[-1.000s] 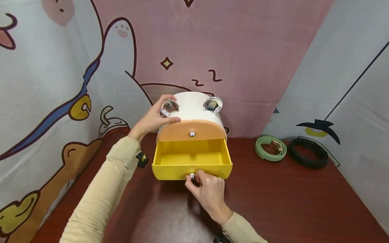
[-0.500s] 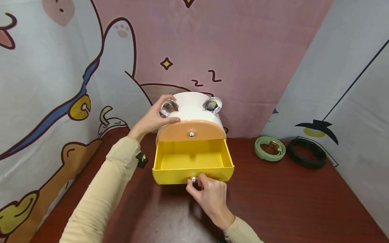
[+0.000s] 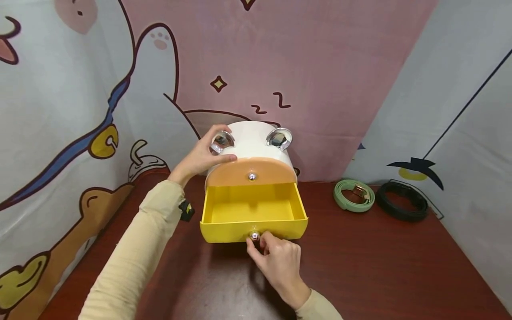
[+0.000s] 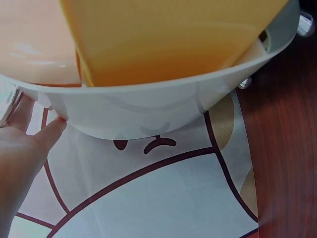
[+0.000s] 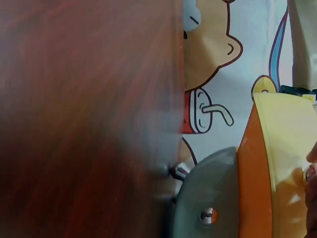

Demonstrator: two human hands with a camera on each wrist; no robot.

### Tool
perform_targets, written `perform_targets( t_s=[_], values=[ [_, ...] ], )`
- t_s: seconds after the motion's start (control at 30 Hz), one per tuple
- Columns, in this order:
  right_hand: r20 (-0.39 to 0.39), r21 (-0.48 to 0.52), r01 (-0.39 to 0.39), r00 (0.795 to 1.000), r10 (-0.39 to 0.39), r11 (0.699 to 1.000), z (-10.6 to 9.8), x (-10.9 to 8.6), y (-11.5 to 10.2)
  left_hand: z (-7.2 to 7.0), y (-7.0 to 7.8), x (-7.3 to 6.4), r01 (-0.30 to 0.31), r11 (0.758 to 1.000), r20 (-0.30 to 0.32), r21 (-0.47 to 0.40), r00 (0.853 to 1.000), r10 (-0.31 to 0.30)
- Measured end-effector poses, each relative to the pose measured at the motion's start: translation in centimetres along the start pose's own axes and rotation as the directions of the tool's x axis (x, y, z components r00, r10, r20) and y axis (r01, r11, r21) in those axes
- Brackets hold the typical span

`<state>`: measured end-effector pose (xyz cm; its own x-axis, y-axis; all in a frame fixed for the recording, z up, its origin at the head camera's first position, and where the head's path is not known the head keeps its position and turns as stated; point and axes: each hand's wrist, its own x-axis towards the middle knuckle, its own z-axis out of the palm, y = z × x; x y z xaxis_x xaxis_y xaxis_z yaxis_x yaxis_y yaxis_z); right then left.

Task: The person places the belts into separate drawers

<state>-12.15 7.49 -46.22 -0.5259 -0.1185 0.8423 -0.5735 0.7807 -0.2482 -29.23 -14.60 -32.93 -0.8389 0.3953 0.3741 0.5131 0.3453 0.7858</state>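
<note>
A white desktop drawer box [image 3: 250, 133] with two chrome, eye-like domes stands on the table. Its orange upper drawer [image 3: 232, 173] is closed, while the yellow lower drawer [image 3: 224, 229] is pulled out, with nothing inside. My left hand [image 3: 202, 155] holds the box's upper left side around the left dome, thumb on the front. In the left wrist view its fingers [image 4: 49, 134] touch the white shell. My right hand [image 3: 280, 262] is at the yellow drawer's round metal knob [image 3: 254, 236], thumb and curled forefinger on either side of it. The right wrist view shows only some fingertips.
A rolled green belt [image 3: 344, 204] and a rolled black belt [image 3: 384, 204] lie at the back right of the dark red table [image 3: 360, 266]. Behind them hangs a pink and white cartoon cloth [image 3: 320, 80].
The yellow drawer has come slightly farther out toward me, drawn by my right hand, then stopped. Lately the right hand has shifted slightly right. My left hand has stayed on the box.
</note>
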Motion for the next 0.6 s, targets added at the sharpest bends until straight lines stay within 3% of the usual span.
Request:
perform_targets(
  t_s=[0.17,0.6],
  values=[
    [-0.028,-0.087,0.035,0.999,-0.038,0.996,0.33,0.43,0.11,-0.11,-0.04,-0.09,0.000,1.000,0.000,-0.005,1.000,0.000],
    [-0.110,-0.087,0.120,0.986,-0.129,0.989,0.99,0.51,-0.04,-0.19,0.11,-0.20,0.005,1.000,0.008,0.013,1.000,-0.005]
  ],
)
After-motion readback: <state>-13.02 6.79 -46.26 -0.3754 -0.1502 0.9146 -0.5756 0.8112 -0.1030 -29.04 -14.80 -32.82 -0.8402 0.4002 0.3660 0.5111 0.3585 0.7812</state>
